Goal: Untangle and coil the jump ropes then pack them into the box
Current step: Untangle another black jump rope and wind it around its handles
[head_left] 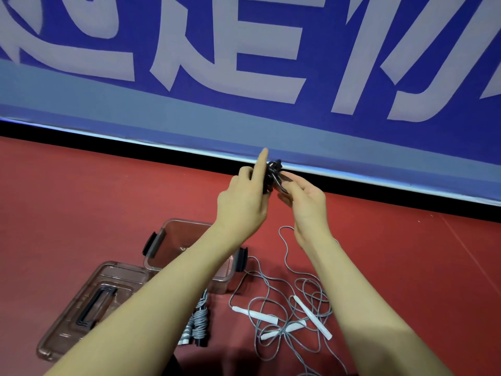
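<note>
Black rope bundle [273, 173], held aloft between my left hand [244, 202] and right hand [303, 199], both pinching it, may unwind if either grip slackens before reaching the open box [162, 240] on the red floor.

Red floor [95, 202], runs up to a black strip under a blue banner [244, 85] with big pale characters. On the floor: clear open box [168, 234] with dark side latches, standing upright. Its clear lid [81, 302] lies flat just beside it, near-left, dark handle on top. In front of the box, a coiled grey rope bundle [199, 321], wound tight, partly hidden behind an arm. Right of that, a loose tangle of grey rope [287, 308] spread on the floor, with white handles [260, 316] lying among the loops.
</note>
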Motion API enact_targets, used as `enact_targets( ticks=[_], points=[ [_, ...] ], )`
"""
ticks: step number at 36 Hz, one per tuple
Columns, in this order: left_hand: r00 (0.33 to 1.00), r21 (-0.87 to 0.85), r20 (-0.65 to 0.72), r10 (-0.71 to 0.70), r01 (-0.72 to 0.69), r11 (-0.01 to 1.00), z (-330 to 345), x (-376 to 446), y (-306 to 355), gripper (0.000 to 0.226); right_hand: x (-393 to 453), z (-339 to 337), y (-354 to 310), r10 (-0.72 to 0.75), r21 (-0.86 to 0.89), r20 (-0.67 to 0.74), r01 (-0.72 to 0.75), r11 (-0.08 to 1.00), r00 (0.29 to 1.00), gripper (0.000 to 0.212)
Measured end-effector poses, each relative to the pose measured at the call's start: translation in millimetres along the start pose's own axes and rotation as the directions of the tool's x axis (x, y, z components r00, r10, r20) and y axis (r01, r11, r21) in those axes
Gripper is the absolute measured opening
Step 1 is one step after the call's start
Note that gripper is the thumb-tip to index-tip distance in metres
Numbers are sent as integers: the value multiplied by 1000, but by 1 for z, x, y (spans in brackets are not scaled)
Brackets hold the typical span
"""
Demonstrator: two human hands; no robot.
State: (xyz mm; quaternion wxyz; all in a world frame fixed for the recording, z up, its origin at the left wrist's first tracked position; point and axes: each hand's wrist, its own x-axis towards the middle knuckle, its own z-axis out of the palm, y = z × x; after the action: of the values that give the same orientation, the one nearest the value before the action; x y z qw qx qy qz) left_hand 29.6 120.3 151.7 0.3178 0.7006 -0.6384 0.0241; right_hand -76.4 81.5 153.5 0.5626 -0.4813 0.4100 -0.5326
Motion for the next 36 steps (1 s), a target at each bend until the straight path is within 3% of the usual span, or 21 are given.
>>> enact_targets(
  ticks=[3,8,12,17,24,33,36],
  points=[
    [998,26,-48,46,-45,999,3,-2,1,71,-4,4,-2,-21,0,75,21,1000,997,31],
    [998,22,-59,-6,8,1000,-6,1,0,63,-7,6,-3,-63,-18,163,67,998,985,37],
    [995,-209,4,-102,100,973,-7,3,1,48,-7,4,-1,-69,13,152,68,998,986,38],
    [974,-538,173,-145,217,815,-16,5,2,43,-3,0,1,-63,75,136,53,996,989,39],
    [954,-699,264,-141,290,653,-19,3,4,42,-2,-2,6,-58,154,133,37,987,989,27],
    [980,-652,197,-39,161,741,-18,5,-3,31,0,-5,2,-12,170,82,-2,985,997,25],
    [987,-608,154,-40,127,784,-13,3,-8,39,1,-5,-1,-13,155,69,2,988,998,21]
  ],
)
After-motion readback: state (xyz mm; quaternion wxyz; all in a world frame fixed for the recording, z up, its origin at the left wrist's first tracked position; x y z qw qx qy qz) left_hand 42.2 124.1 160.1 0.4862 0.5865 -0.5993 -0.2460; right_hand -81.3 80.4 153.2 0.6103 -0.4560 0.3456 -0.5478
